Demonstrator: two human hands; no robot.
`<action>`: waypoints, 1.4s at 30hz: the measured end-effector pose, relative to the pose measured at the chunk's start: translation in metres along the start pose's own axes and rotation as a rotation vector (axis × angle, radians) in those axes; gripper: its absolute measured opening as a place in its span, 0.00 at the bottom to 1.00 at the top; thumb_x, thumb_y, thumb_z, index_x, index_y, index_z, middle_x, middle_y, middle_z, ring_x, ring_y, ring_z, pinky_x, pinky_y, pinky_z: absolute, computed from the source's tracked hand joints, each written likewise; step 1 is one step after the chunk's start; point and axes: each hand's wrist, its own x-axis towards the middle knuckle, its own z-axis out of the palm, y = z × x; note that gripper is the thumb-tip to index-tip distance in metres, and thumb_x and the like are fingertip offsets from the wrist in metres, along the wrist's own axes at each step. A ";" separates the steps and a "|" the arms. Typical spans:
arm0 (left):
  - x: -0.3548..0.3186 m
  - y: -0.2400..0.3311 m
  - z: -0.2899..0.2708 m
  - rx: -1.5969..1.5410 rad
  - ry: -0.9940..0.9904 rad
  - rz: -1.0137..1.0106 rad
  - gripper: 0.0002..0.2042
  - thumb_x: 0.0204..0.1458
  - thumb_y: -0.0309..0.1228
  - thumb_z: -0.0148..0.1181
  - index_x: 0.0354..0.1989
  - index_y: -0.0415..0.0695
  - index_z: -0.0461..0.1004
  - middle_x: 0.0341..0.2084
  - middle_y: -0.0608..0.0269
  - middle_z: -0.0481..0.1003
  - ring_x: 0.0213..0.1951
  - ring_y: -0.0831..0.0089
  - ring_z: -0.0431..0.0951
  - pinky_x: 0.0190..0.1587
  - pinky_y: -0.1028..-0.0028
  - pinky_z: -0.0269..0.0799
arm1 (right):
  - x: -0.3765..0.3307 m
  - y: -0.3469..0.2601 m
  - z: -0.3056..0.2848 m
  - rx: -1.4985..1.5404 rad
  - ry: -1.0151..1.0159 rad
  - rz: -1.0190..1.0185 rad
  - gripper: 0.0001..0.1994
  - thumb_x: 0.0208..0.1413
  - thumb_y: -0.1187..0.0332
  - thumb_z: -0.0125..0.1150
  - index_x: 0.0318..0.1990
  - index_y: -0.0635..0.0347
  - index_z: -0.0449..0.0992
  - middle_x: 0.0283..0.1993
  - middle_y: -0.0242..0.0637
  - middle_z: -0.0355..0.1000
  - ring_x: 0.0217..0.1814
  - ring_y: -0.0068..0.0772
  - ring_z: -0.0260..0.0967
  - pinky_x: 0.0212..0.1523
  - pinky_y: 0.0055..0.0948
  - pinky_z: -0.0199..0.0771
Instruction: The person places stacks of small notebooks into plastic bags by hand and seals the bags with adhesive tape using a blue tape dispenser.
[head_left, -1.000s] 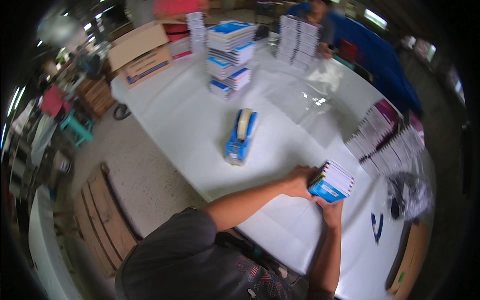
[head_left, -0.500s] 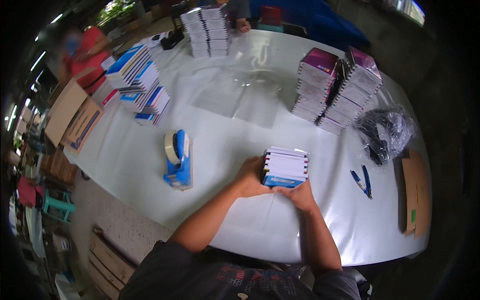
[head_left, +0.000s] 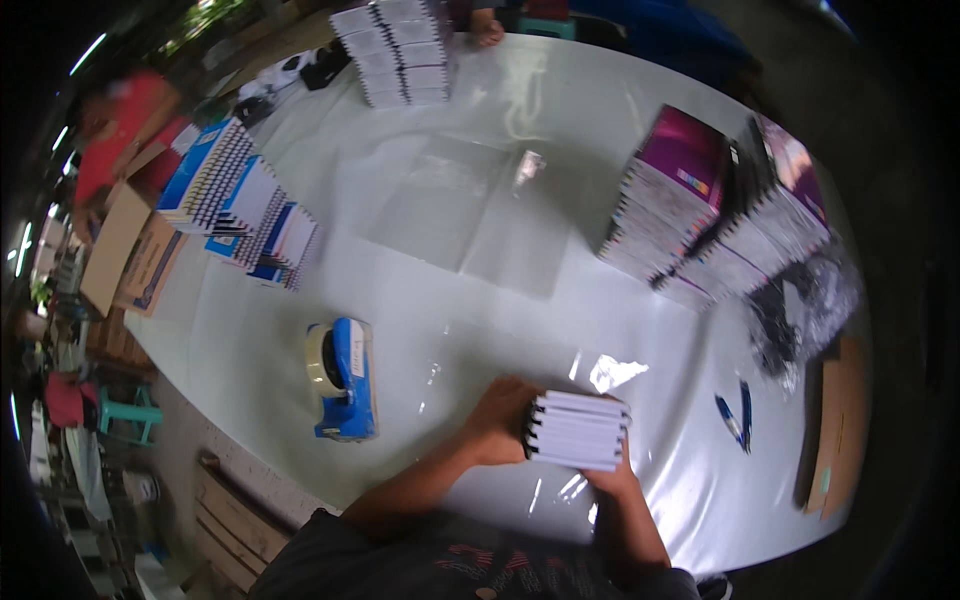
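Two hands are clamped on a small pile of notebooks point(head_left: 578, 432), one from each side, page edges showing; the squeeze probably keeps the separate books flush. Coil rings show at both sides, perhaps because the spines alternate to let the pile sit level. The left hand point(head_left: 498, 420) slants in, fingers along the left side; the right hand point(head_left: 612, 475) comes up more steeply, cupping the right side, its fingers mostly hidden. Whether the pile touches the table point(head_left: 470, 350) is impossible to tell. Left of the hands, a blue tape dispenser point(head_left: 352, 385) stands seemingly within reach; right of them lie blue pens point(head_left: 729, 415). Beyond the hands, clear plastic point(head_left: 450, 210) lies flat, with purple-covered notebooks point(head_left: 685, 160) stacked to its right and blue-covered notebooks point(head_left: 205, 175) to its left, apparently sorted by kind.
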 end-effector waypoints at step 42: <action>0.001 0.035 -0.019 0.223 0.156 0.029 0.38 0.31 0.52 0.70 0.52 0.45 0.66 0.45 0.52 0.72 0.47 0.52 0.71 0.51 0.58 0.64 | 0.011 -0.076 -0.019 0.051 0.165 -0.241 0.24 0.37 0.71 0.74 0.44 0.69 0.73 0.39 0.39 0.75 0.40 0.29 0.73 0.43 0.28 0.73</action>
